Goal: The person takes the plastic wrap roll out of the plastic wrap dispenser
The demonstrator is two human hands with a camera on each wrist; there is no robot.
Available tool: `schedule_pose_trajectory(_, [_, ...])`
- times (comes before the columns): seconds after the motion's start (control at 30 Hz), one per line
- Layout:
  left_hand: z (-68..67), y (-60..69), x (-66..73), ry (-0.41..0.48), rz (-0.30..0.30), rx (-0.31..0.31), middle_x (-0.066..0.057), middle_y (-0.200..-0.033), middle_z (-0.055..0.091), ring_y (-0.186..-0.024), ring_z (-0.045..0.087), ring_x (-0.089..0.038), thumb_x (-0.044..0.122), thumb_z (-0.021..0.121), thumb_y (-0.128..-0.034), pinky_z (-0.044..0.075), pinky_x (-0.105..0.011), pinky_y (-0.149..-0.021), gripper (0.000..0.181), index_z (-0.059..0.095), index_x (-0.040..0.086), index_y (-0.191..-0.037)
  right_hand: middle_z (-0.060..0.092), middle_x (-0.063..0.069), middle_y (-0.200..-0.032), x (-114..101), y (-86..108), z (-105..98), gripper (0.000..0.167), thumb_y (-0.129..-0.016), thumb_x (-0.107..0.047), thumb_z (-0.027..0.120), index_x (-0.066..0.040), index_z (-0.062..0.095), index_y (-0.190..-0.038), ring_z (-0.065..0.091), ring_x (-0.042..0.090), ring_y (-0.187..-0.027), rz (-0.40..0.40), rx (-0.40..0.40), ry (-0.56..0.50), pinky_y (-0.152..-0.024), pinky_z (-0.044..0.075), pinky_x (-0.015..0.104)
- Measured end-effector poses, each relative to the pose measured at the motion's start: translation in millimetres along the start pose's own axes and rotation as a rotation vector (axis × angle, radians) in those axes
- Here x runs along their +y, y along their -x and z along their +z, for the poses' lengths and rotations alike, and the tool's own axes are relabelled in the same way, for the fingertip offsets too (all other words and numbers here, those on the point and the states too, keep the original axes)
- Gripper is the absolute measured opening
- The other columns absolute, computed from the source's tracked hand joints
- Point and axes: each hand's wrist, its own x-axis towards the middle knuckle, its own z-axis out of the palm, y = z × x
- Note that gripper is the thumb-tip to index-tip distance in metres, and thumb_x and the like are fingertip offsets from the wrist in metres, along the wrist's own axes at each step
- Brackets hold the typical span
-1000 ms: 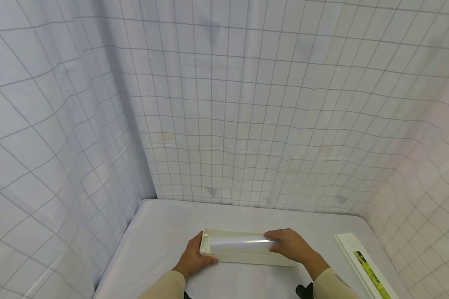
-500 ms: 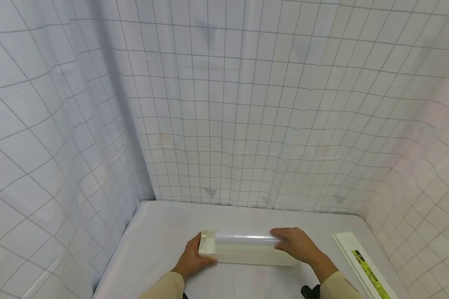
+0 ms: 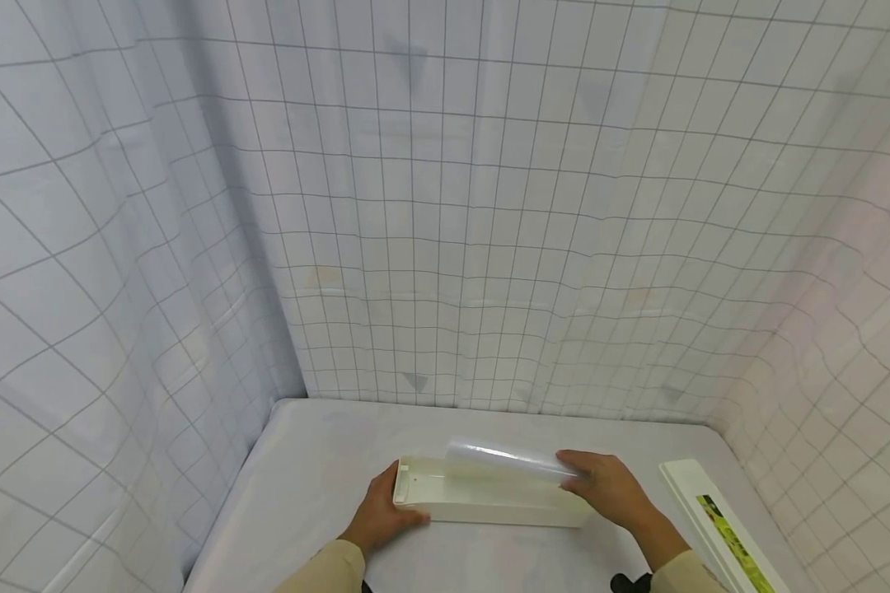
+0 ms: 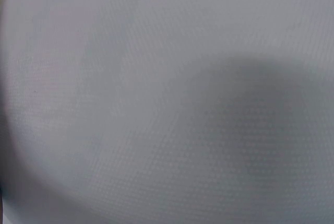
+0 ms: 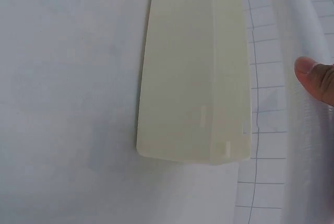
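Observation:
A long cream-coloured plastic box (image 3: 489, 512), open at the top, lies on the table in the head view. My left hand (image 3: 386, 511) grips its left end, thumb along the front and fingers behind. My right hand (image 3: 608, 487) holds a roll of clear plastic film (image 3: 504, 458) by its right end, above and behind the box, its left end tilted up. In the right wrist view, the thumb (image 5: 315, 80) presses on the film roll (image 5: 305, 145), apart from the box (image 5: 182, 78). The left wrist view shows only blurred white cloth and a shadow.
A long white lid (image 3: 719, 527) with a green and yellow label lies at the table's right side. White cloth covers the table (image 3: 341, 436). Grid-patterned curtains (image 3: 445, 247) stand close behind the table and on both sides.
My right hand has lifted the film roll out of the box, moving it up and to the right. My left hand stays on the box's left end.

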Motion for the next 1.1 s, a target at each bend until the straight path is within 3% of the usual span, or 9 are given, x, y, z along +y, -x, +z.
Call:
schedule_pose_trajectory(0.3, [0.0, 1.2, 0.4, 0.013, -0.004, -0.002, -0.018, -0.149, 0.052, -0.142, 0.042, -0.042, 0.037, 0.097, -0.0587, 0.033, -0.063, -0.117, 0.117, 0.039, 0.006, -0.155, 0.068, 0.008, -0.137, 11, 10.6, -3, 0.046, -0.091, -0.025, 0.076, -0.013, 0.068, -0.135, 0.064, 0.034, -0.126, 0.09, 0.058, -0.003, -0.104, 0.051, 0.054])
schedule_pose_trajectory(1.1, [-0.2, -1.1, -1.2, 0.003, 0.007, -0.012, -0.02, -0.149, 0.051, -0.142, 0.04, -0.046, 0.034, 0.098, -0.0578, 0.031, -0.065, -0.117, 0.117, 0.039, 0.003, -0.154, 0.071, 0.021, -0.124, 46, 41.7, 11, 0.046, -0.086, -0.018, 0.081, -0.002, 0.069, -0.127, 0.069, 0.043, -0.112, 0.114, 0.371, 0.184, -0.091, 0.055, 0.056])
